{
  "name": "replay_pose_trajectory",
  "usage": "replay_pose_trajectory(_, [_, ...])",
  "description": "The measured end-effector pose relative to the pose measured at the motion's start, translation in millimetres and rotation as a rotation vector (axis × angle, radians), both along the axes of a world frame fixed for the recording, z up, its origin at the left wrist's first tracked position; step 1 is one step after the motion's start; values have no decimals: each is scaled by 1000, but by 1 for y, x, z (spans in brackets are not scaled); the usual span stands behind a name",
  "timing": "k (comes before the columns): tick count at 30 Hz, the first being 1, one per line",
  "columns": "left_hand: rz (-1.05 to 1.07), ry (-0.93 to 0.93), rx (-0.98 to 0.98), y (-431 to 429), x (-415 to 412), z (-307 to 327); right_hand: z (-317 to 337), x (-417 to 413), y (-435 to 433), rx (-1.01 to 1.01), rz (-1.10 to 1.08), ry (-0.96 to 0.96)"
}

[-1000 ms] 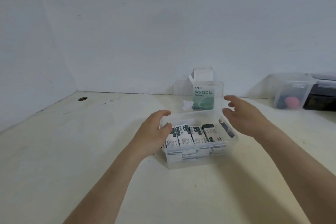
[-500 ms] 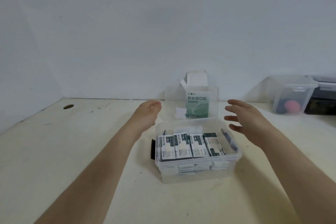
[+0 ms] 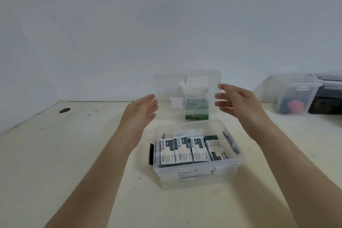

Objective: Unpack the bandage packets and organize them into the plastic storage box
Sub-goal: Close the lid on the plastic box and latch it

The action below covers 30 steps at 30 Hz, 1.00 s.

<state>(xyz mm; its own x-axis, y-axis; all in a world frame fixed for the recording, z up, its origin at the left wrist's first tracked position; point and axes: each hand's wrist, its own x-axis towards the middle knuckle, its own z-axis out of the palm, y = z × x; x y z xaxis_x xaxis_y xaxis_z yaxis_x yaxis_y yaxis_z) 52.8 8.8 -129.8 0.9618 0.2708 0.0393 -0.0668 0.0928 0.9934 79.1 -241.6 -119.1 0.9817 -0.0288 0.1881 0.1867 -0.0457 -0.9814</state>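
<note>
A clear plastic storage box [image 3: 196,181] stands open on the cream table, filled with several white-and-dark-green bandage packets [image 3: 183,150] set in rows. Behind it, its clear lid [image 3: 166,87] is upright and raised off the table between my hands. My left hand [image 3: 140,114] touches the lid's left edge with straight fingers. My right hand [image 3: 240,103] touches the right edge, fingers spread. Through the lid I see the green-and-white bandage carton [image 3: 196,116] with its top flaps open.
At the far right by the wall, a clear bin [image 3: 296,94] holds a pink ball, with a dark bin [image 3: 327,100] beside it. A cable hole [image 3: 64,110] sits in the table at back left. The wall runs close behind the carton.
My left hand left the box's rim and went to the lid's left edge. My right hand closed in on the lid's right edge. The lid now sits higher than the carton.
</note>
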Motion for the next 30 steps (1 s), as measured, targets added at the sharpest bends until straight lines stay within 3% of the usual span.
replay_pose_trajectory(3, [13, -66, -198, 0, -27, 6, 17, -17, -2, 148, -6, -22])
replay_pose_trajectory(6, [43, -83, -279, -4, -57, 6, 17, -37, -7, -1, -14, -28])
replay_pose_trajectory(9, [76, -94, -172, -12, -76, -1, 4, -47, -14, -216, -1, -20])
replay_pose_trajectory(14, [156, -63, 109, -16, -93, -11, -10, -63, -8, -300, 17, -43])
replay_pose_trajectory(24, [181, 24, 290, -22, -92, -26, -18, -79, 3, -734, -70, -120])
replay_pose_trajectory(30, [249, 7, 361, -22, -87, -30, -21, -75, -2, -629, -153, -61])
